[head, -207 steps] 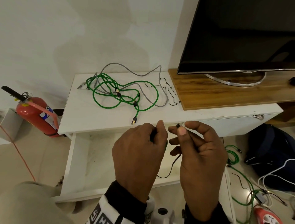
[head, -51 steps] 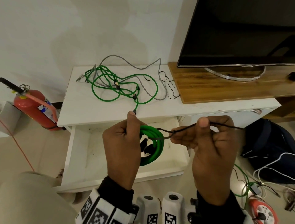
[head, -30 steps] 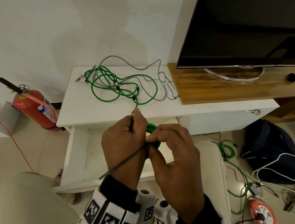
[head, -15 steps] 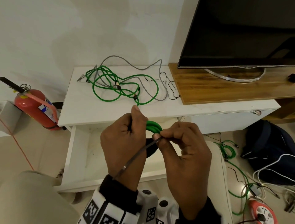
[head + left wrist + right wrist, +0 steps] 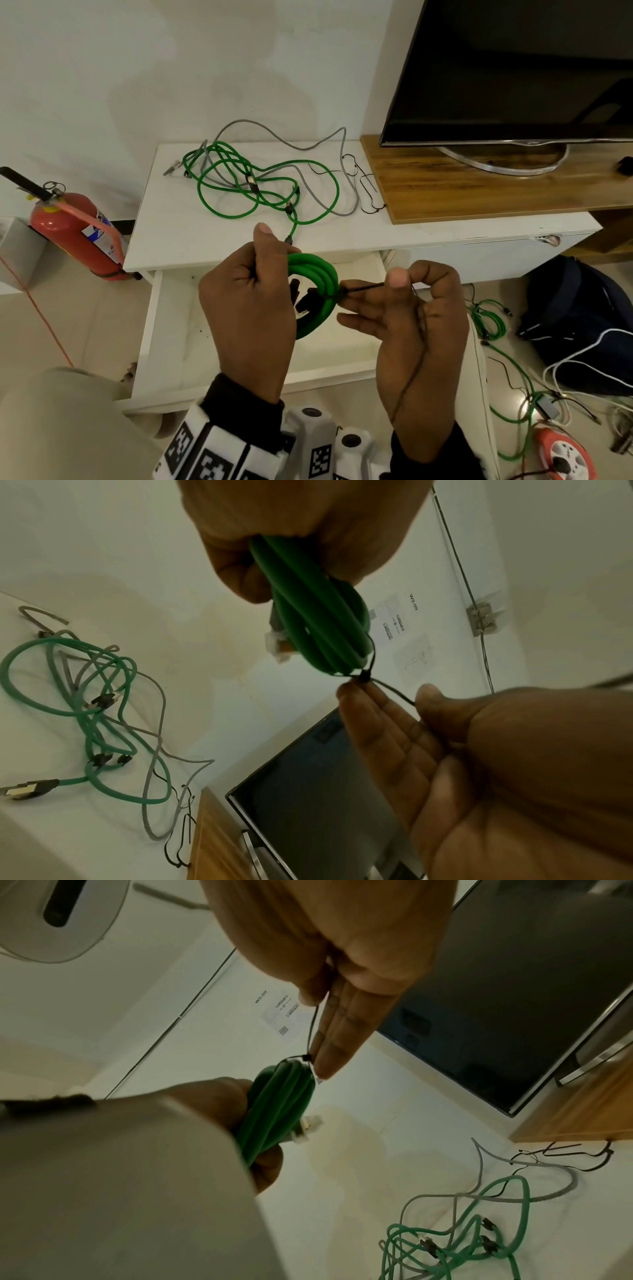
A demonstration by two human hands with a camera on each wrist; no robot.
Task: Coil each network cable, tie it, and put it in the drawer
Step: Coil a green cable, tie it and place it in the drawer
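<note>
My left hand (image 5: 250,308) grips a coiled green network cable (image 5: 317,279) over the open white drawer (image 5: 150,335). A black zip tie (image 5: 363,289) loops round the coil's right side. My right hand (image 5: 404,308) pinches the tie's tail between thumb and forefinger, with the other fingers straight and touching the coil. In the left wrist view the tie's head (image 5: 365,676) sits snug against the coil (image 5: 318,620). In the right wrist view the tail (image 5: 313,1031) runs up into my fingers (image 5: 342,1031). A loose green cable (image 5: 267,195) and a grey cable (image 5: 308,147) lie tangled on the cabinet top.
Spare black ties (image 5: 366,188) lie beside the wooden TV stand (image 5: 479,185), which carries a TV (image 5: 513,68). A red fire extinguisher (image 5: 75,233) stands on the floor at left. At right on the floor are a dark bag (image 5: 582,308), more cables (image 5: 489,318) and an orange reel (image 5: 561,455).
My right hand has drawn the tie's tail from down-left across my left hand out to the right, closing the loop round the coil. The left hand keeps holding the coil.
</note>
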